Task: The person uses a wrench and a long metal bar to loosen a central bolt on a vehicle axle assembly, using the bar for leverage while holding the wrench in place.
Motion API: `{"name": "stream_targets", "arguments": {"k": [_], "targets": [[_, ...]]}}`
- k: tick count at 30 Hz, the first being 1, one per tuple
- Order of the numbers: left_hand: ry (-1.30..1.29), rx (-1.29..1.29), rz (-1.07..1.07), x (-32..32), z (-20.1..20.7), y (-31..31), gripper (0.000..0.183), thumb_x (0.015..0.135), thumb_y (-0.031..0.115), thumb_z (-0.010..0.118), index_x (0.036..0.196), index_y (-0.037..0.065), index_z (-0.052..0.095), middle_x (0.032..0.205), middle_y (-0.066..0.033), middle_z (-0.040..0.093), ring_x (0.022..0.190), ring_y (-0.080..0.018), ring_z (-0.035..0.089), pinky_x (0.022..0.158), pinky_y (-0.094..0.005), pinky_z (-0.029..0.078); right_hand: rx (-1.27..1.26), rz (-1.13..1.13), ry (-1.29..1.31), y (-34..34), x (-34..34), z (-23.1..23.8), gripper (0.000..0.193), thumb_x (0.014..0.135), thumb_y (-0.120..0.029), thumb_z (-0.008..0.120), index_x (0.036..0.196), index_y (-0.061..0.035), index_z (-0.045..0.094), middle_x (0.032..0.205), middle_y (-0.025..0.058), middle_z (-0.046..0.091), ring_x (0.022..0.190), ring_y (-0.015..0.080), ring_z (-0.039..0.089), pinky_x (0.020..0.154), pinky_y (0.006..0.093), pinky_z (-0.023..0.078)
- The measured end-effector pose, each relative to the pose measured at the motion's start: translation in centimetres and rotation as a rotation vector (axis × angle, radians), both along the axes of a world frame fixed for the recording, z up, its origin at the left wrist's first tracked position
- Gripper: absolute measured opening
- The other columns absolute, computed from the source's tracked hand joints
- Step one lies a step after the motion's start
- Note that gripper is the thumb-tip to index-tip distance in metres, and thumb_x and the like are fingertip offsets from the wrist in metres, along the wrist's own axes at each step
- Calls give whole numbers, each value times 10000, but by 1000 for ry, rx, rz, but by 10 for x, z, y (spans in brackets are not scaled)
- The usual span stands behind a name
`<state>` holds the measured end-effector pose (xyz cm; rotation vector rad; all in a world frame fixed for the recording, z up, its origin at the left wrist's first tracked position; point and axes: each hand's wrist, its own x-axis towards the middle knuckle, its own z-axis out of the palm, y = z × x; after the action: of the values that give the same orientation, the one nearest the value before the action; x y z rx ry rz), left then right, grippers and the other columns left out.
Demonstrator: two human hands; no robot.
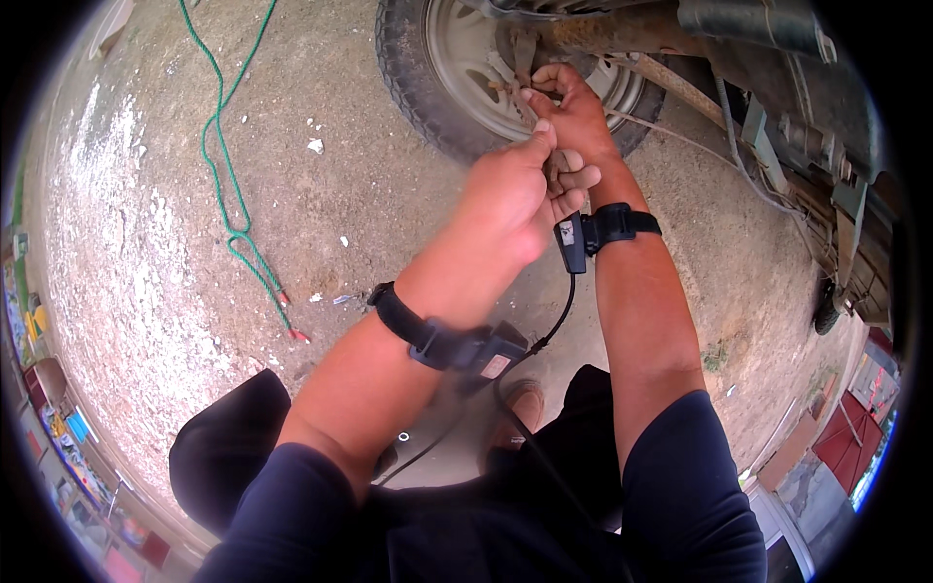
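Note:
Both arms reach forward to the inner side of a vehicle wheel, whose dark tyre [410, 92] surrounds a dusty pale rim [452, 53]. My right hand [581, 115] is at the wheel's middle, its thumb and fingers closed in a pinch beside a rusty metal bracket [524, 51]. What it pinches is too small to make out. Just below and to the left, my left hand [520, 185] has curled, dirty fingers, with the thumb pressed over them. Anything inside that grip is hidden. A brown axle tube [622, 31] runs right from the wheel.
A green rope [216, 146] lies on the rough concrete ground at the left. Rusty frame parts and a hanging cable [731, 136] are at the right. Black straps with small boxes circle both wrists, and a black cord [567, 309] hangs between my arms.

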<state>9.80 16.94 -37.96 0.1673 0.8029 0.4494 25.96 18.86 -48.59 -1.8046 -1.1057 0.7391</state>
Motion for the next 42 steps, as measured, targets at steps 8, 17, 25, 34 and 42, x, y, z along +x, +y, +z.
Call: {"name": "stream_targets", "arguments": {"k": [8, 17, 25, 34, 42], "targets": [[-28, -43, 88, 13, 9, 14, 202, 1046, 250, 516, 1117, 67, 562, 1009, -61, 577, 931, -212, 643, 697, -282, 519, 31, 15, 162, -1, 2, -4, 342, 839, -152, 750, 1117, -24, 598, 1031, 85, 658, 939, 180, 610, 837, 305, 503], [42, -26, 68, 14, 3, 9, 199, 1033, 249, 527, 1067, 64, 592, 883, -53, 622, 853, -231, 675, 669, -318, 531, 30, 32, 73, -3, 4, -6, 327, 862, -140, 748, 1120, -24, 585, 1023, 65, 647, 949, 178, 604, 855, 300, 493], [557, 577, -357, -54, -106, 20, 272, 1008, 273, 589, 1140, 36, 593, 909, -35, 642, 816, -174, 608, 742, -325, 513, 3, 8, -57, -1, -2, -1, 363, 832, -222, 763, 1116, -47, 620, 1052, 104, 705, 930, 220, 662, 847, 333, 519], [371, 183, -386, -62, -54, 2, 303, 990, 337, 615, 1142, 76, 588, 942, -25, 567, 861, -192, 614, 659, -342, 508, -34, 22, -66, -2, -2, 4, 327, 872, -179, 762, 1103, -15, 600, 1034, 86, 684, 988, 176, 637, 887, 309, 492], [57, 121, -158, -25, -24, -6, 320, 995, 339, 601, 1149, 67, 536, 885, -42, 593, 895, -244, 662, 674, -340, 478, -29, 24, -12, -2, -6, 13, 282, 878, -131, 736, 1099, -27, 596, 1019, 79, 679, 994, 175, 633, 884, 308, 491]]}}
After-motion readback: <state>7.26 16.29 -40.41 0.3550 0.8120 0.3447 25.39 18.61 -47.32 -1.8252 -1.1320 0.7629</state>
